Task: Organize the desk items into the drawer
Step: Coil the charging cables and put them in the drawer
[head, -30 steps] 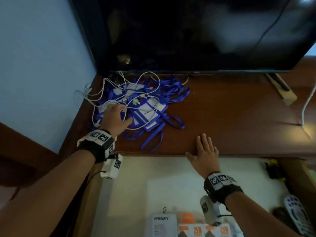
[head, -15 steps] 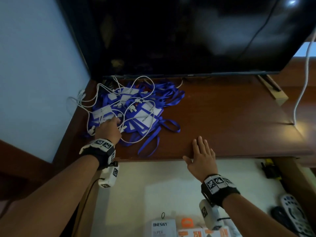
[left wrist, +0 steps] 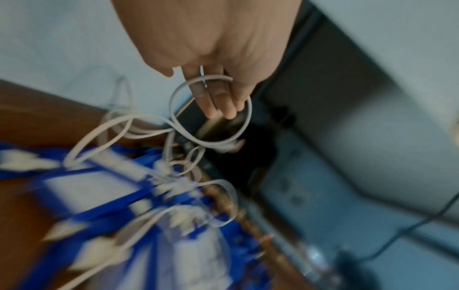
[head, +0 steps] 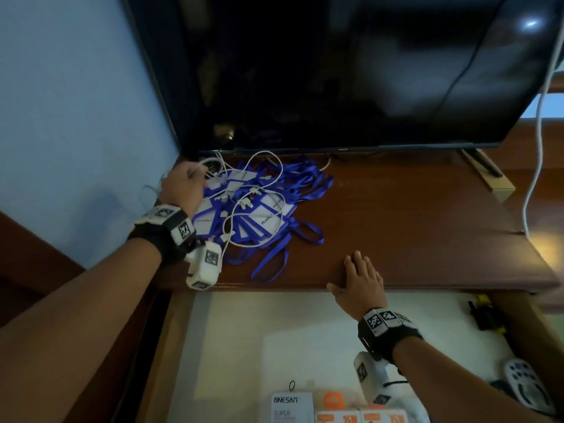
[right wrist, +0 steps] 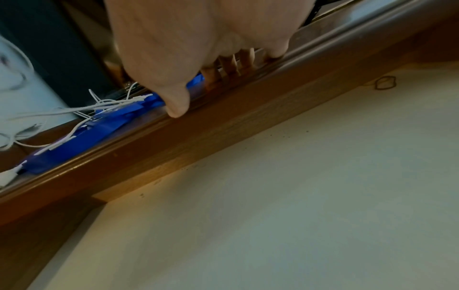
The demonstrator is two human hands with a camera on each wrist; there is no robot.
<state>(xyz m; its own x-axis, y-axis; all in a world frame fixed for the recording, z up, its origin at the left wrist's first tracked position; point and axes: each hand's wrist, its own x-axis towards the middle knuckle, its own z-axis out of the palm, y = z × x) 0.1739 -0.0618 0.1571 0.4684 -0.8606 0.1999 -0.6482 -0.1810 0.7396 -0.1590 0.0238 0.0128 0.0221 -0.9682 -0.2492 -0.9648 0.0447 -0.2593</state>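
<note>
A heap of blue lanyards with white badge cards (head: 268, 215) lies on the left of the brown desk (head: 412, 224), tangled with a thin white cable (head: 232, 221). My left hand (head: 183, 186) is at the heap's back left corner, beside the TV. A loop of that white cable (left wrist: 248, 117) hangs round its fingers (left wrist: 213, 98) above the blurred lanyards (left wrist: 99, 188). My right hand (head: 360, 279) lies flat on the desk's front edge (right wrist: 223, 127), fingers straight, holding nothing. The open drawer (head: 274, 331), lined in white, sits below the desk.
A large dark TV (head: 335, 71) stands along the back of the desk. A white cord (head: 537, 148) hangs at the far right. The drawer holds a ONESAM packet (head: 290, 406), orange packets (head: 332, 401), a remote (head: 528, 383) and a black-and-yellow item (head: 485, 315). A blue wall is on the left.
My left hand has moved from the heap's near left side to its back left corner and raised a loop of white cable. The right hand stays on the desk edge.
</note>
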